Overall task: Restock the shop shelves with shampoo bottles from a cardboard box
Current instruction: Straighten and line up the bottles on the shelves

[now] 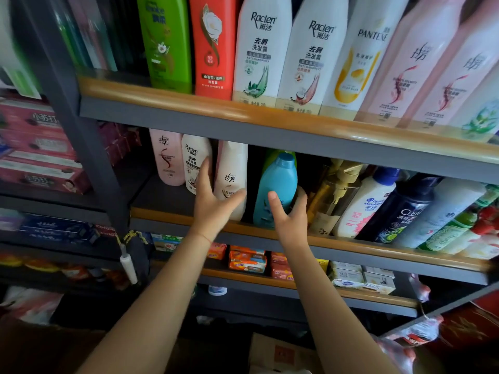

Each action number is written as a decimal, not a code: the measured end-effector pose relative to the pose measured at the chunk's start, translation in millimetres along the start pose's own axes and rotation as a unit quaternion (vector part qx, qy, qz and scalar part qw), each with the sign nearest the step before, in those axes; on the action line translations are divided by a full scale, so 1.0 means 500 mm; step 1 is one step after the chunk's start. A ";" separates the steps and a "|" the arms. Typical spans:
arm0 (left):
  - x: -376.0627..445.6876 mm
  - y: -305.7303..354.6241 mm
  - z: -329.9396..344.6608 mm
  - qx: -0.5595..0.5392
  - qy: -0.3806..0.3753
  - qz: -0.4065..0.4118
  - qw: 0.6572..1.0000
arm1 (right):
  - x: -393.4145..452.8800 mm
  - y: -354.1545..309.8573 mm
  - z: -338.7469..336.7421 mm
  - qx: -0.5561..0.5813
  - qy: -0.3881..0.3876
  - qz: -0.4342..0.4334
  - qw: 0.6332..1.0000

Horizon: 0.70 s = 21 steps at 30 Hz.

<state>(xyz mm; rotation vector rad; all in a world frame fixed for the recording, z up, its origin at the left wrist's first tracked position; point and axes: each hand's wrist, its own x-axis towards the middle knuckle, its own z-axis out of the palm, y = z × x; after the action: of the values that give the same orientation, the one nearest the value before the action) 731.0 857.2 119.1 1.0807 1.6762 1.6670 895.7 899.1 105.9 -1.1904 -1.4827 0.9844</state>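
Note:
On the middle shelf stands a cream shampoo bottle with a teal shampoo bottle to its right. My left hand spans the cream bottle: straight fingers lie along its left side, beside a white Raclen bottle, and the thumb lies across its lower front. My right hand holds the teal bottle low down, thumb on its front and fingers curled round its right side. A cardboard box shows at the bottom edge; its contents are hidden.
The top shelf carries a full row of tall bottles. Right of the teal bottle stand a pump bottle and several leaning bottles. Soap packs fill the shelf below. Toothpaste boxes sit on the left rack.

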 end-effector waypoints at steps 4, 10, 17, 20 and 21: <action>-0.101 0.035 0.059 0.069 0.125 0.202 0.969 | -0.003 0.000 0.004 0.028 -0.004 0.000 1.000; -0.099 0.065 0.143 0.061 -0.026 0.134 0.989 | -0.001 0.003 -0.013 0.075 -0.019 0.029 0.997; -0.032 0.051 0.183 -0.075 -0.070 -0.061 0.993 | 0.033 -0.013 -0.027 0.083 -0.046 0.064 0.993; -0.004 0.048 0.176 -0.071 -0.117 -0.074 0.988 | 0.046 -0.011 -0.025 0.069 -0.072 0.060 0.993; 0.004 0.047 0.173 -0.063 -0.134 -0.079 0.986 | 0.050 -0.012 -0.024 0.064 -0.079 0.061 0.993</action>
<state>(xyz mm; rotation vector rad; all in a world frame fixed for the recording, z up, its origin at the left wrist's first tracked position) 805.4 904.5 134.5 1.0324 1.4256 1.4358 904.5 922.6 118.8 -1.1425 -1.4587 1.2636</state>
